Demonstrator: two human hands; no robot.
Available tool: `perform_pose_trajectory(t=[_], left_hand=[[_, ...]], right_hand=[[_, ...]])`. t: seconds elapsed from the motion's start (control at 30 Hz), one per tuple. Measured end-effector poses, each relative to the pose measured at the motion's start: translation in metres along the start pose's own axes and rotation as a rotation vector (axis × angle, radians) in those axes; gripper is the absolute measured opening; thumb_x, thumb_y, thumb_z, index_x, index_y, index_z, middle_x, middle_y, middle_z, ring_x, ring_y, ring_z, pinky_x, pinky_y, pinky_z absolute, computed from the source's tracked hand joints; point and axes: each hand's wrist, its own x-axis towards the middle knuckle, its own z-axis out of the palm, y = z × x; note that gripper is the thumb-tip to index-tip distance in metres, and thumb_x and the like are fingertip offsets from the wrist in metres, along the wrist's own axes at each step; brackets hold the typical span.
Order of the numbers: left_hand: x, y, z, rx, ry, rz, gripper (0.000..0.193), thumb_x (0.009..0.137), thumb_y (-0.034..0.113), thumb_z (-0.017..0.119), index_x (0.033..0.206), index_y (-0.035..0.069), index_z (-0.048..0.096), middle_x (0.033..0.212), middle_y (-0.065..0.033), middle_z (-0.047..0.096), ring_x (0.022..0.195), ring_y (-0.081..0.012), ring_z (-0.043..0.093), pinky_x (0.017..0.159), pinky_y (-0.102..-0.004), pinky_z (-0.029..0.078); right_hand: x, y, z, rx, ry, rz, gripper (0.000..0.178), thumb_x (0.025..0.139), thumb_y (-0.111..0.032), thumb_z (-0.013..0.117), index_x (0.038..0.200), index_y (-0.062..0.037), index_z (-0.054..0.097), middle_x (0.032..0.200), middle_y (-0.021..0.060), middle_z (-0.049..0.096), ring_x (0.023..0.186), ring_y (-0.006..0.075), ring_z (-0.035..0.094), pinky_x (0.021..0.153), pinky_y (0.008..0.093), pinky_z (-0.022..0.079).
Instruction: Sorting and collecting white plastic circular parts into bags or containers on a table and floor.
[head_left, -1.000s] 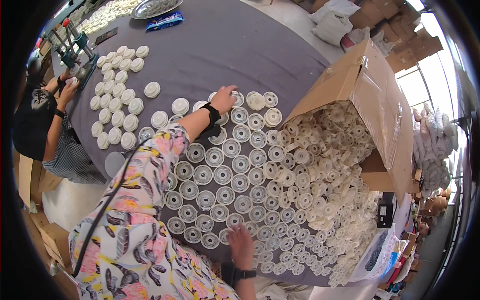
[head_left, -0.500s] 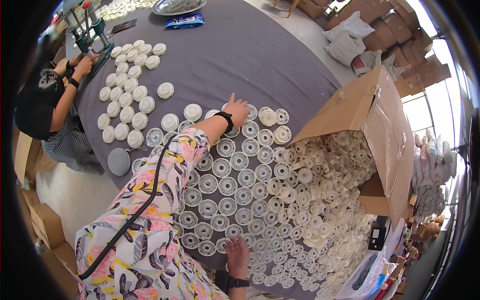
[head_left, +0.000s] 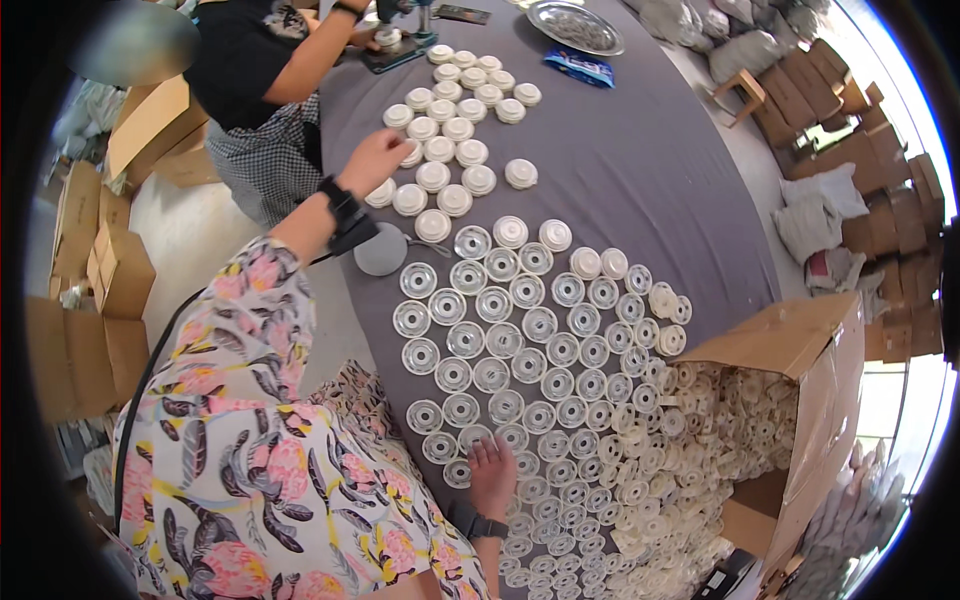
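At the upper left, my left hand (head_left: 380, 160) is stretched over the near edge of a group of white round caps (head_left: 437, 150). Its fingers are curled at the side of one white cap (head_left: 410, 153); the thumb's grip is partly hidden. My right hand (head_left: 492, 478) lies low over the clear plastic rings (head_left: 493, 303), fingers apart and holding nothing, its fingertips at the edge of one ring. The rings lie side by side in rows across the grey cloth. A few white caps (head_left: 510, 232) sit along the far edge of these rows.
On the right, an open cardboard box (head_left: 790, 345) lies tipped, spilling a heap of off-white rings (head_left: 690, 450). A grey round object (head_left: 381, 250) sits at the left table edge. Further off, a co-worker (head_left: 245, 65) handles a press (head_left: 400, 50); a metal tray (head_left: 575, 27) and blue packet (head_left: 580, 68) lie beyond.
My left hand has gone from the far edge of the clear rings back left to the white caps. My view has turned left. The right hand stays over the rings.
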Motion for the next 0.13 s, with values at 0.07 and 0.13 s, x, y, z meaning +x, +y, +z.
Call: perform_pose_trajectory(t=[0.07,0.13], left_hand=[[-0.043,-0.050,-0.025,0.097,-0.063,0.013,0.031,0.074,0.026,0.065,0.085,-0.002,0.060,0.074,-0.0110,0.061,0.068,-0.0206,0.057,0.065,-0.0331,0.045],[-0.070,-0.048,-0.032,0.206,-0.107,0.080,0.038,0.068,0.026,0.068,0.094,-0.002,0.061,0.090,-0.0178,0.063,0.088,-0.0271,0.060,0.081,-0.0350,0.044]], right_hand=[[-0.004,0.007,0.011,-0.050,-0.037,0.025,0.042,0.087,-0.028,0.051,0.119,-0.0017,0.045,0.107,0.0132,0.052,0.094,0.0247,0.053,0.083,0.0366,0.044],[-0.003,0.011,0.017,-0.103,-0.063,0.047,0.046,0.086,-0.030,0.053,0.121,-0.0016,0.043,0.112,0.0137,0.050,0.095,0.0250,0.053,0.083,0.0369,0.044]])
